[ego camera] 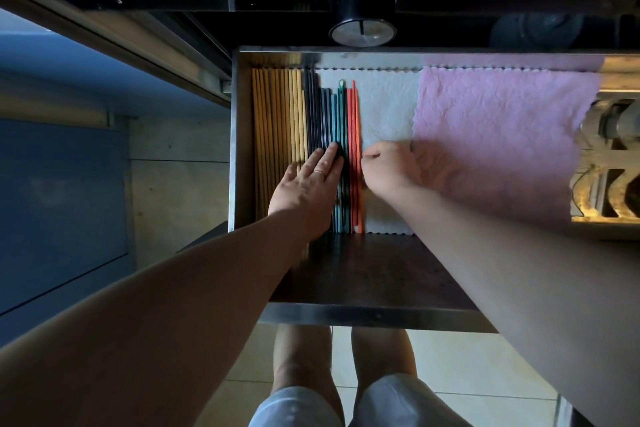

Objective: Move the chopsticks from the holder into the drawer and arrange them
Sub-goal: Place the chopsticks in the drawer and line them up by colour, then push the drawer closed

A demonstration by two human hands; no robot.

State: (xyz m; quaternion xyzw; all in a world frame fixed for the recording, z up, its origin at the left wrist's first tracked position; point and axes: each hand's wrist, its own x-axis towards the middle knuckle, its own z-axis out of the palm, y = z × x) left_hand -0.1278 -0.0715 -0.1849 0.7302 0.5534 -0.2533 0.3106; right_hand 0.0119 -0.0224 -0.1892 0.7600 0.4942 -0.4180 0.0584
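An open metal drawer (239, 135) holds rows of chopsticks laid lengthwise at its left side: several wooden ones (277, 114), then dark blue ones (317, 114), teal ones (341, 114) and orange-red ones (354, 121). My left hand (308, 184) lies flat with fingers apart on the wooden and dark chopsticks, fingertips reaching the teal ones. My right hand (389, 168) is curled just right of the orange-red chopsticks, fingertips touching their side. A black cylindrical holder (362, 7) stands on the dark counter behind the drawer; what it contains is hidden.
A white cloth (384, 107) lines the drawer's middle and a pink cloth (498, 135) covers its right part. The drawer's dark front section (374, 270) lies near me. My legs show below the drawer, over a tiled floor.
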